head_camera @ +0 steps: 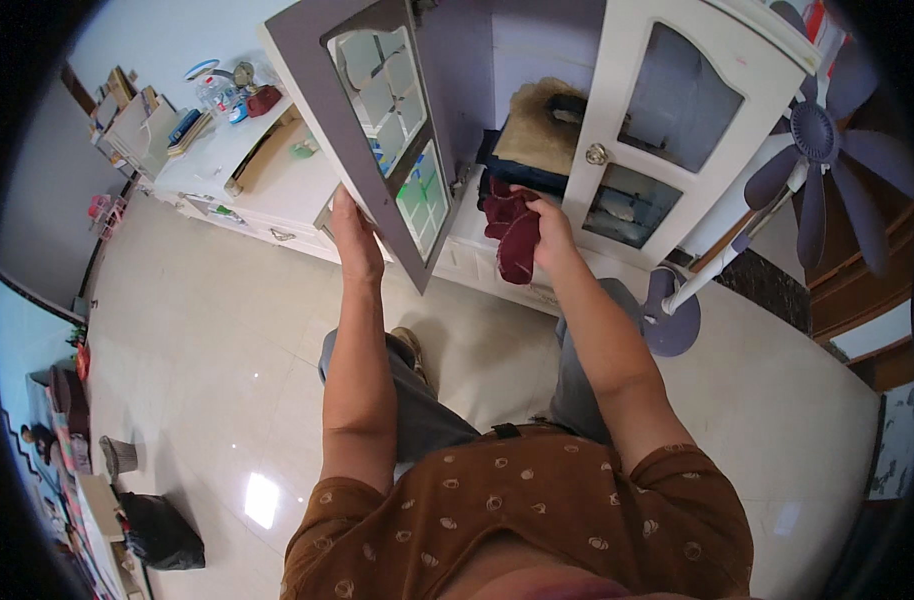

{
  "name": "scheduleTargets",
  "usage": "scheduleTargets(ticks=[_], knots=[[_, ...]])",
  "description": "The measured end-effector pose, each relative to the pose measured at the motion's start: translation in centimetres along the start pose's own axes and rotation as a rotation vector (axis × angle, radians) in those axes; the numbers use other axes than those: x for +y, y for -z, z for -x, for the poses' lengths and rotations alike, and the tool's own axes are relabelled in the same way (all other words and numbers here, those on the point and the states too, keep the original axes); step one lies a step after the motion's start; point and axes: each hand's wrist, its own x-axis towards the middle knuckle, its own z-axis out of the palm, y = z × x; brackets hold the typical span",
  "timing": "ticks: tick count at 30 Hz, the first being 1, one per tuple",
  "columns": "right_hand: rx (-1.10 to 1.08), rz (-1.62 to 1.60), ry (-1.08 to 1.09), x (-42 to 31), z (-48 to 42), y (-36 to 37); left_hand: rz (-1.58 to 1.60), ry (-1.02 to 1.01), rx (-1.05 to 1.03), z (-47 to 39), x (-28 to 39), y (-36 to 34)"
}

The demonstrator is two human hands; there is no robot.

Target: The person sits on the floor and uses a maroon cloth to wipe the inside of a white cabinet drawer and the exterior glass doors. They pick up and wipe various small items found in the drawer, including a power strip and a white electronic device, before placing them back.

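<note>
My right hand [553,231] grips a dark red cloth item [518,244], perhaps a small garment, in front of the cabinet opening. With my left hand [354,236] I touch the outer edge of the left cabinet door [382,112], which is swung out and has glass panes. Whether the fingers curl around behind that door is partly hidden. Inside the cabinet lies a stack with a tan fuzzy piece [536,131] above dark folded fabric [528,174]. The right cabinet door [652,142], white with glass and a round knob [596,154], covers the other half.
A standing fan [813,131] with a round base [673,315] is close on the right. Left of the cabinet, a low white counter [277,180] carries bottles and books. A black bag [161,529] and a grey wastebasket [119,455] stand on the tiled floor [224,337].
</note>
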Motion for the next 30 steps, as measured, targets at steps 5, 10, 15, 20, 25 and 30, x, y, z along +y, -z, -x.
scheduleTargets(ticks=[5, 10, 15, 20, 25, 30], knots=[[-0.264, -0.125, 0.258, -0.6, 1.4, -9.3, -0.159, 0.026, -0.096, -1.0, -1.1, 4.3], [-0.433, 0.492, 0.94, -0.9, 2.5, -24.1, -0.289, -0.06, -0.028, 0.2, -2.1, 3.2], [-0.388, 1.112, 1.607, 1.0, -1.1, -31.1, -0.241, -0.168, 0.091, -0.1, -2.0, 1.6], [-0.43, 0.866, 1.645, -0.2, -3.3, -32.8, -0.275, -0.203, 0.152, -0.4, -2.9, 1.9], [-0.352, 0.949, 1.712, -3.8, -6.6, -33.1, -0.114, -0.176, 0.14, -0.2, -1.8, 0.1], [-0.279, 0.855, 1.611, -3.9, -8.1, -31.3, -0.184, -0.215, 0.236, -0.4, -2.3, 0.1]])
